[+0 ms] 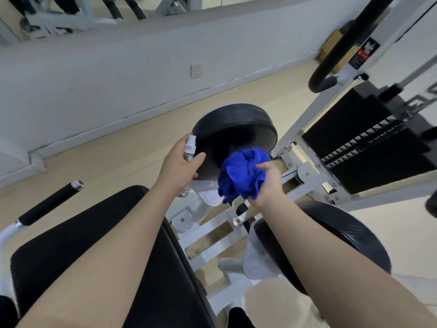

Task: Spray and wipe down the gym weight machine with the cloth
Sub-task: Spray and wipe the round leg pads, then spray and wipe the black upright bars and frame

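Against the round pad [236, 129], right hand [267, 183] grips cloth [241, 174]; left hand [179, 166] grips spray bottle [190, 147].

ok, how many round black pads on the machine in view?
2. One pad ahead at centre, just beyond the bottle and cloth. The other pad lower right, partly behind the right forearm. More may sit out of frame.

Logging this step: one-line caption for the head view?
Left hand holds spray bottle; right hand presses blue cloth to round black pad.
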`<state>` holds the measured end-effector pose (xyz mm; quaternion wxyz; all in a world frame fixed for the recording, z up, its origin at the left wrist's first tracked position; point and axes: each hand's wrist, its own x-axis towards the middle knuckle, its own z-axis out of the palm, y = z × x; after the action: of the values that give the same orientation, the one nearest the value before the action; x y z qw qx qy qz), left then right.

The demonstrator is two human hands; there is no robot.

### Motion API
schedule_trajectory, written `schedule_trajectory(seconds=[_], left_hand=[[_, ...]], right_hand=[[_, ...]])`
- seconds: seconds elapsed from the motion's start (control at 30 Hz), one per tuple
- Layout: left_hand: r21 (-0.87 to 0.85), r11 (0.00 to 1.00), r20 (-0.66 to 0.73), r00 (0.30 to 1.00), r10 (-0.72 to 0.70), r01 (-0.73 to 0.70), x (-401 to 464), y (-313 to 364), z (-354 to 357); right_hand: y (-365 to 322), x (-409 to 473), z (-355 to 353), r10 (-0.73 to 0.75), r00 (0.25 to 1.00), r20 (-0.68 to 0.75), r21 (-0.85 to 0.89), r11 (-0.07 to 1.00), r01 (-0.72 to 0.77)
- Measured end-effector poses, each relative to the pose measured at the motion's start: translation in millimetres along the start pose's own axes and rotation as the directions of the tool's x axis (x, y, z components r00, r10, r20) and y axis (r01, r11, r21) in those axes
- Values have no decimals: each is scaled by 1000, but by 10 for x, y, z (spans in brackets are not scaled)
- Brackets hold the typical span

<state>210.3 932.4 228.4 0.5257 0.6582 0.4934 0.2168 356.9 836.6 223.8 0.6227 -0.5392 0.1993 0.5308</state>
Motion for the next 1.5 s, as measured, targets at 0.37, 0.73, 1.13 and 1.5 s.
schedule_trajectory(seconds=[0.37, 0.73, 1.13, 1.5], left_hand=[[-150, 965, 383, 887, 259, -217, -1083, 439, 3], [-266, 952, 269, 936, 226, -153, -1728, 861, 127], [-210, 897, 176, 888, 426, -389, -2111, 1700, 1351], [-124, 816, 247, 779, 577, -565, -2798, 2620, 2993]], right_hand=[[-161, -754, -325, -254, 967, 19, -650, 732, 205], [-58, -1332, -578, -313, 907, 282, -763, 500, 409], [-818, -2083, -1711, -26, 849, 528, -683, 581, 443], [-2095, -2716, -3152, -272, 713, 646, -599, 398, 695]])
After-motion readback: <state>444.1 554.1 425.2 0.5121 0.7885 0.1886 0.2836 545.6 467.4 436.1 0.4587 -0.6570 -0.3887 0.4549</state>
